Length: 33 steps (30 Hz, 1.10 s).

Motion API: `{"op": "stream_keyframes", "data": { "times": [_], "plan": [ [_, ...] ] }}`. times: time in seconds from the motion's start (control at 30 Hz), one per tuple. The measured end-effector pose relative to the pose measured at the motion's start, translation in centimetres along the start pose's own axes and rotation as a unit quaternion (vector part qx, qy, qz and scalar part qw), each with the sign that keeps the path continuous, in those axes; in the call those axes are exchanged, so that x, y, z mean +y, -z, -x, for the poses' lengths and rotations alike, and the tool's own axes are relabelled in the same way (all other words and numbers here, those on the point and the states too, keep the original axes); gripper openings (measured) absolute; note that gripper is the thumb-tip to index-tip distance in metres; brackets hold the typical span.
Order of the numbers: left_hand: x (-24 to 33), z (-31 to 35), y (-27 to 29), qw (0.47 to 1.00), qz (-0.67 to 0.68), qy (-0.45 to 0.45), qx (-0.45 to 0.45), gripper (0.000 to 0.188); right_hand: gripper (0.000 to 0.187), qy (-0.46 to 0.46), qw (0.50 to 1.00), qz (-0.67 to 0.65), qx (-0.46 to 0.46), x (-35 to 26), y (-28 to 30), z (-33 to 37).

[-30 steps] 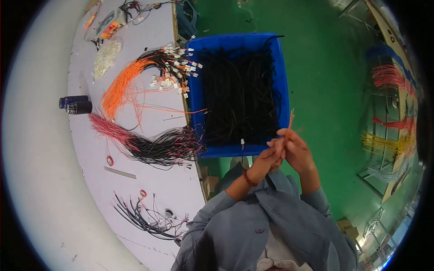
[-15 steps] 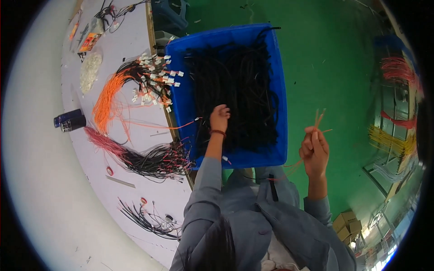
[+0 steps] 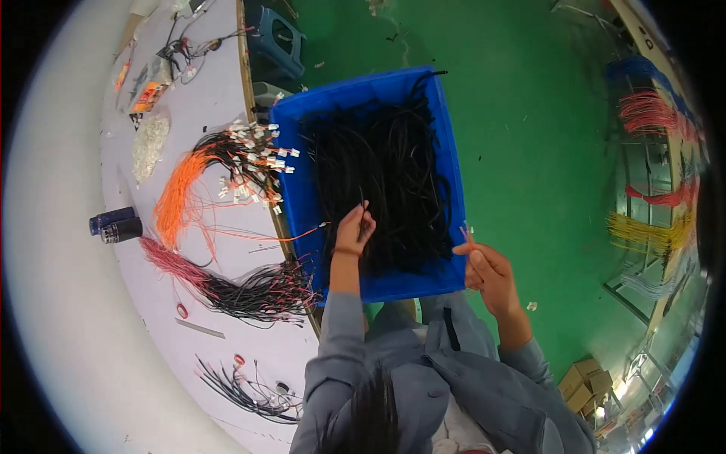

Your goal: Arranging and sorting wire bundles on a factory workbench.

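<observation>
Below me stands a blue plastic bin (image 3: 456,170) holding a heap of thin black tubes (image 3: 397,178). My left hand (image 3: 354,228) is over the near left part of the heap, thumb and forefinger pinched on one end of a black tube. By the bin's near right edge, my right hand (image 3: 490,278) is closed on a few thin orange-pink wires (image 3: 468,239), whose tips stick up past the fingertips. Its fingers hide the rest of these wires.
A white table (image 3: 242,303) runs along the left, bearing orange wires (image 3: 179,193) with white connectors, red-black wires (image 3: 242,291) and a bag of small white parts (image 3: 151,147). A blue stool (image 3: 278,41) stands beyond. Racks at right carry yellow wires (image 3: 646,233).
My right hand has come left and lower with the wires, close to the bin's edge. My left hand has drawn slightly nearer, its fingers now pinched on a tube. The view has shifted.
</observation>
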<state>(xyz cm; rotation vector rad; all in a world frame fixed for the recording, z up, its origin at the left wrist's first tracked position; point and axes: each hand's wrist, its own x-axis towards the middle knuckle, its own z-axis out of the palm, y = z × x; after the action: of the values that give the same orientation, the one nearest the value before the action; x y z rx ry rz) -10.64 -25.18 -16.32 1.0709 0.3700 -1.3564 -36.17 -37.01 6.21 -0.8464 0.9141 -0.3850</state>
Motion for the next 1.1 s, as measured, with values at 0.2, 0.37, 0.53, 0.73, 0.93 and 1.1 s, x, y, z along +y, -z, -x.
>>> {"op": "stream_keyframes", "data": {
  "times": [0.2,0.37,0.53,0.73,0.93,1.1],
  "plan": [
    [3.9,20.4,-11.0,0.956,0.064,0.02,-0.285,0.024,0.026,0.042,0.998,0.041,-0.037,-2.1,-5.4,2.7],
    [3.7,24.8,-13.5,0.961,0.102,-0.101,-0.237,0.024,0.025,0.123,0.983,0.115,-0.066,-2.6,-9.1,6.3],
    [4.8,29.6,-15.8,0.931,-0.177,-0.244,-0.204,0.026,0.023,0.278,0.921,0.269,-0.037,-3.7,-11.7,10.5],
    [5.3,32.5,-16.0,0.849,-0.311,-0.349,-0.246,0.021,0.021,0.383,0.81,0.444,0.008,-3.6,-12.3,13.6],
    [4.8,33.6,-15.3,0.775,-0.373,-0.446,-0.247,0.016,0.019,0.41,0.806,0.424,0.041,-2.7,-13.0,14.6],
    [4.8,34.4,-14.4,0.886,-0.251,-0.28,-0.271,0.017,0.018,0.322,0.901,0.29,0.022,-3.4,-14.4,16.2]
  ]
}}
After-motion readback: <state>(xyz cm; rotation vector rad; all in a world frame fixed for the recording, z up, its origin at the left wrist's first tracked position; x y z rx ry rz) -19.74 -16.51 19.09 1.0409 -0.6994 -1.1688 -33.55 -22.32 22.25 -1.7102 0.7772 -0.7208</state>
